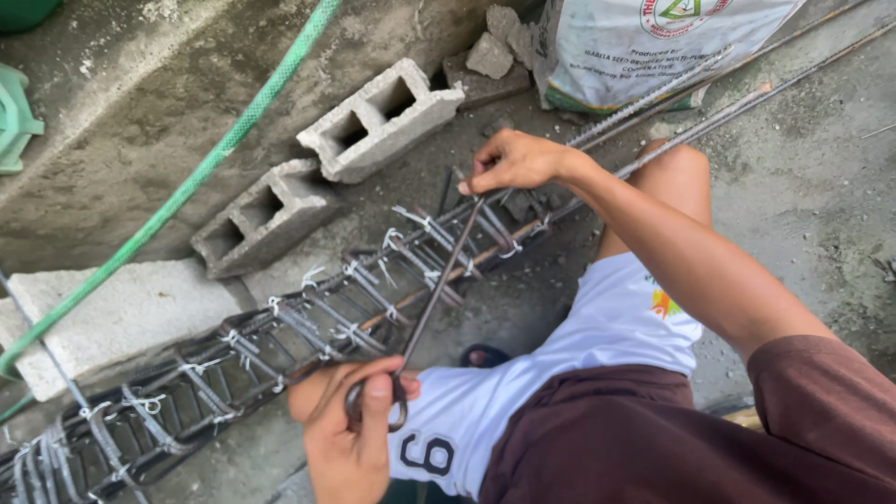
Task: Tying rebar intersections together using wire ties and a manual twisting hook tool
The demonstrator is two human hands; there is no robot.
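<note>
A long rebar cage [280, 336] of dark bars and stirrups tied with pale wire lies across the ground from lower left to upper right. My left hand [350, 425] grips the looped handle end of a thin metal rod [437, 289]. My right hand [513, 161] pinches the rod's far end above the cage. The rod slants between both hands, crossing over the stirrups. My knee [677, 173] and white shorts [560, 364] sit just right of the cage.
Two hollow concrete blocks [378, 117] [266, 215] and a solid block [112, 313] lie behind the cage. A green hose [219, 154] runs diagonally over a concrete slab. A printed sack [644, 42], rubble and long rebars [747, 98] are at the upper right.
</note>
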